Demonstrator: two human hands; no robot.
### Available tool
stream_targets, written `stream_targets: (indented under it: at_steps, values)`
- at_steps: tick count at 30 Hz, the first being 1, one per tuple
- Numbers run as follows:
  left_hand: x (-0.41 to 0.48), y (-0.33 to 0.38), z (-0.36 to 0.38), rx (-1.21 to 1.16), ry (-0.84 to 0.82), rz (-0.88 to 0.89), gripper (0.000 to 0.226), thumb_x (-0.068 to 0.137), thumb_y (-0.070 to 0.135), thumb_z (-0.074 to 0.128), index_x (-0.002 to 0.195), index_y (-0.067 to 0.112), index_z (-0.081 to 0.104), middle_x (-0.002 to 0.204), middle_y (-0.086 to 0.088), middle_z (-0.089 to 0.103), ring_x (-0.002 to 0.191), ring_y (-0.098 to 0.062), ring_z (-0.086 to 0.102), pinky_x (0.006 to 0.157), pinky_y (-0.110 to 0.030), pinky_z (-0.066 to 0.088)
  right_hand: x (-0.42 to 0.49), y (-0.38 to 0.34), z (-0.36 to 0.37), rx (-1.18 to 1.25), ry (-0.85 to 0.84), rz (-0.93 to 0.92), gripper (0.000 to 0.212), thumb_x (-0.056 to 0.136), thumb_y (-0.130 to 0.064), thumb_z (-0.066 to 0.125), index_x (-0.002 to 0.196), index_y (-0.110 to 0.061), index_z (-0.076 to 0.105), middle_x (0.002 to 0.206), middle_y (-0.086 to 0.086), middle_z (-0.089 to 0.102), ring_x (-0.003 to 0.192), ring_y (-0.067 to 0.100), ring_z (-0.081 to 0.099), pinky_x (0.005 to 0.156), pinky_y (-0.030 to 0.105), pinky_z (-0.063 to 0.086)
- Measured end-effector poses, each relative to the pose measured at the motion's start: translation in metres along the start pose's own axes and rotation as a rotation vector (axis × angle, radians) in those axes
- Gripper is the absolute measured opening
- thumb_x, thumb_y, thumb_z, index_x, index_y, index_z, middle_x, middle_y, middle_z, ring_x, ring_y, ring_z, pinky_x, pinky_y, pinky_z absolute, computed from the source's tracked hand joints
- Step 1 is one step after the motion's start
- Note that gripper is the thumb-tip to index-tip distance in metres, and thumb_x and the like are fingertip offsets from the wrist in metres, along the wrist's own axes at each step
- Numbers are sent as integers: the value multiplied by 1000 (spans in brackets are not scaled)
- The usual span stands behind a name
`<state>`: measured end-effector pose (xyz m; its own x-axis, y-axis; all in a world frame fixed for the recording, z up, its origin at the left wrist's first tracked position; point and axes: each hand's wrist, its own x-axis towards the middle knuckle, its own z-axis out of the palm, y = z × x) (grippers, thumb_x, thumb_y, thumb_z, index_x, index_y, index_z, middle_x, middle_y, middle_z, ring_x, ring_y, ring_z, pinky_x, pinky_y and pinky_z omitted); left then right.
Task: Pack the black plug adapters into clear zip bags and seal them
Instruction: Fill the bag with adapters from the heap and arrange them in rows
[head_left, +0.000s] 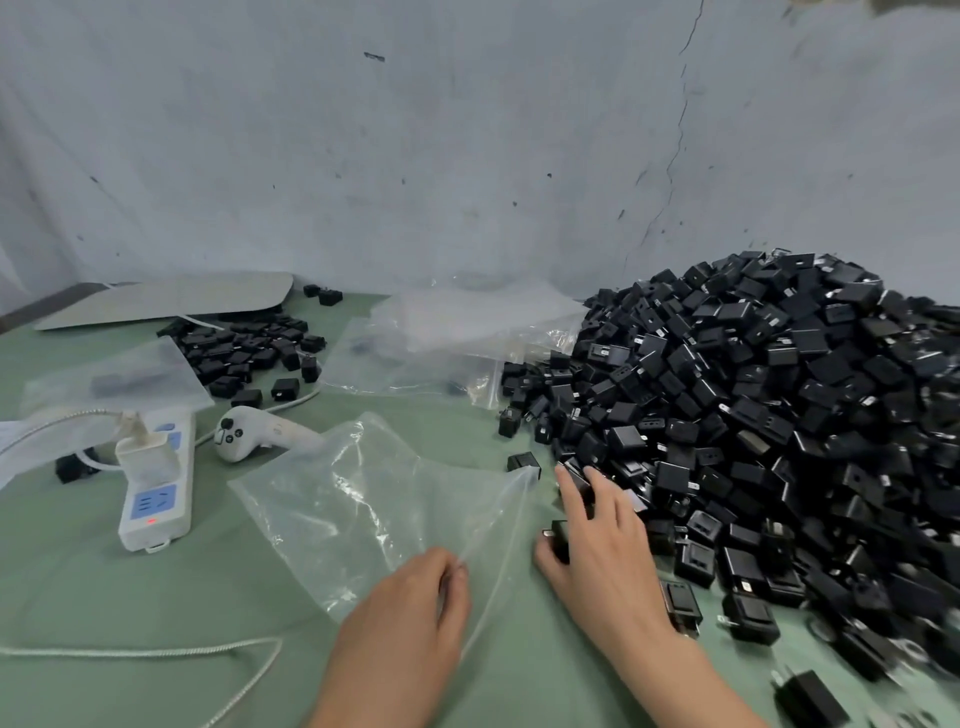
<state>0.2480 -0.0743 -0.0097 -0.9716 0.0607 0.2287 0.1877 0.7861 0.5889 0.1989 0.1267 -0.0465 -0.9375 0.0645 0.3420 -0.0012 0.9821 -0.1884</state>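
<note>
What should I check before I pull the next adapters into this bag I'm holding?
1. Bag held: the left hand pinches the clear zip bag at its near edge. Ok.
2. Bag mouth open toward the pile: the film lies mostly flat. Cannot tell.
3. Bag contents: no adapters seen inside it. Ok.
4. Right hand on stock: its fingers rest on adapters at the foot of the adapter pile. Ok.
5. Adapters gripped: the fingers look straight and nothing is lifted. Not ok.
6. Route from pile to bag: only one loose adapter lies by the bag's far corner. Ok.
</note>
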Motion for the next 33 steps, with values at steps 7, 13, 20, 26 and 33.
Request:
stream_targets:
  at_steps: [7, 13, 20, 26, 33]
  values:
    - [6, -5, -6, -22, -29, -46, 25, 99, 49, 39, 84, 30, 45, 70, 21, 53, 60, -7, 47, 62, -21, 37, 49, -12, 15, -62, -165, -48, 71, 97, -56, 31, 159, -29, 10, 166, 6, 15, 150, 26, 18, 113, 43, 28]
    - [17, -18, -18, -71, 41, -72, 23, 97, 48, 45, 88, 28, 53, 80, 16, 59, 63, -8, 50, 66, -22, 44, 81, -30, 23, -71, -143, -162, 50, 99, -51, 38, 144, -30, 43, 143, -7, 47, 137, 23, 33, 93, 39, 46]
    - [20, -23, -25, -93, 34, -59, 22, 94, 52, 44, 90, 32, 52, 72, 15, 60, 64, -9, 53, 64, -25, 44, 50, -3, 23, 82, 64, -291, 22, 87, -41, 63, 95, -23, 53, 98, -8, 58, 106, 19, 58, 71, 37, 53]
    - [16, -20, -23, -7, 41, -45, 23, 98, 48, 43, 85, 30, 50, 70, 22, 55, 61, -7, 49, 56, -23, 35, 31, -6, 3, 109, 89, -270, 22, 84, -27, 73, 102, -21, 64, 99, -8, 66, 104, 21, 62, 71, 37, 57]
    - [14, -13, -14, 129, -18, -8, 26, 102, 48, 32, 92, 29, 48, 83, 10, 61, 76, -12, 58, 72, -35, 49, -7, -30, -31, 961, 23, 77, 25, 89, -10, 69, 97, -33, 71, 94, -11, 69, 86, 8, 60, 76, 21, 49]
